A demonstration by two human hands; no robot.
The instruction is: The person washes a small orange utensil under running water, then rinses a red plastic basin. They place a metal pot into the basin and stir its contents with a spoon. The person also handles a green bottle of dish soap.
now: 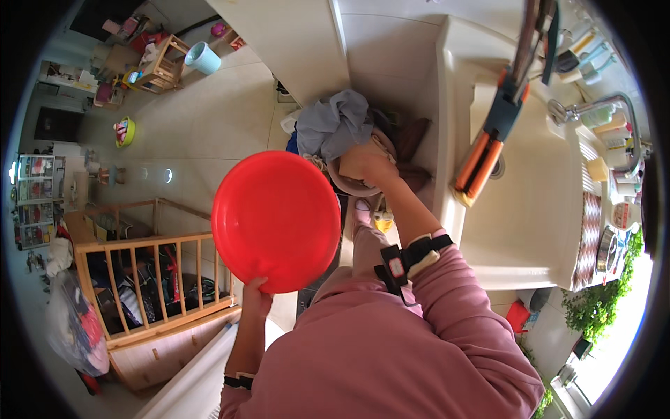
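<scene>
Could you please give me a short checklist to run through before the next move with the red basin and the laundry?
1. Left hand holding the red basin at its rim: ok.
2. Upward face of the basin free of laundry: ok, none shows on it.
3. Right hand down at the laundry container: ok.
4. Right hand's grip on a cloth: cannot tell, its fingertips are hidden.
5. Gray cloth gathered inside the container's rim: not ok, it spreads beyond it.

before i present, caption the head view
The left hand holds a red basin by its rim; the right hand is at a round tub, near grey cloth and a cream sink.
</scene>
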